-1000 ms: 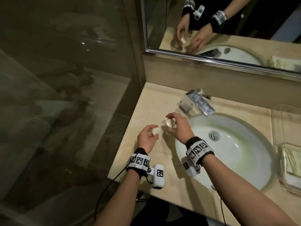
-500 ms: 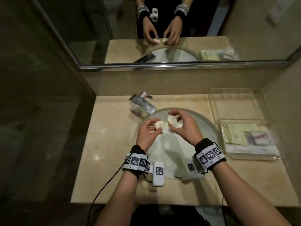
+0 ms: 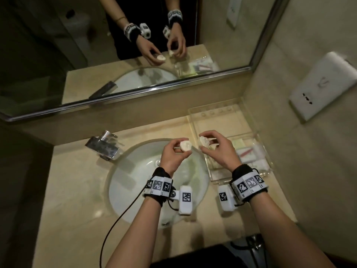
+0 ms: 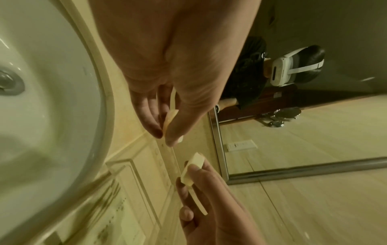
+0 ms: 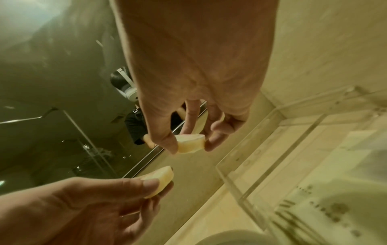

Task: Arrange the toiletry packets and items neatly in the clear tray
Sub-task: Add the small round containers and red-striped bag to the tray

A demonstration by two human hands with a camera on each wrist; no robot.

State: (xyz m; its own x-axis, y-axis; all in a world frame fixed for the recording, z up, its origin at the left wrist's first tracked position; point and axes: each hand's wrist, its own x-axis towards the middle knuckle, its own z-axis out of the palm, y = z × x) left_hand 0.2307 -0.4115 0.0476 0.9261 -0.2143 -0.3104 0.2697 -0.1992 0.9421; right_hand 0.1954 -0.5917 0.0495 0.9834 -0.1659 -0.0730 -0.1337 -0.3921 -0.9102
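Now, left hand point(image 3: 172, 154): fingertips and thumb pinch a small round soap point(image 3: 185, 146) by its rim, held in the air above the far edge of the sink point(image 3: 123, 182)
Right hand point(image 3: 219, 151): thumb and fingers curl round a second soap point(image 3: 204, 141) at its edge, raised over the near-left part of the clear tray point(image 3: 195, 120)
Soaps apart: close side by side, not touching
Handling: judged light, stiff and smooth; likely slippery if wet, so an edge pinch across the widest part looks safest, set down flat and not dropped
Wrapping: cannot tell whether the soaps are bare or in thin film
Tray: clear walled tray on the counter's right end, against the side wall; its far half looks bare
Packets point(image 3: 249, 153): flat sachets lie in the tray's near half, partly hidden behind the right hand
Likely spot: the bare far half seems the natural place for both soaps
Counter point(image 3: 77, 190): pale polished stone, hard and glossy
Room: dim bathroom, chrome tap point(image 3: 105, 147) left of the basin, wide mirror point(image 3: 135, 55) behind, a white wall fitting point(image 3: 324, 84) on the right
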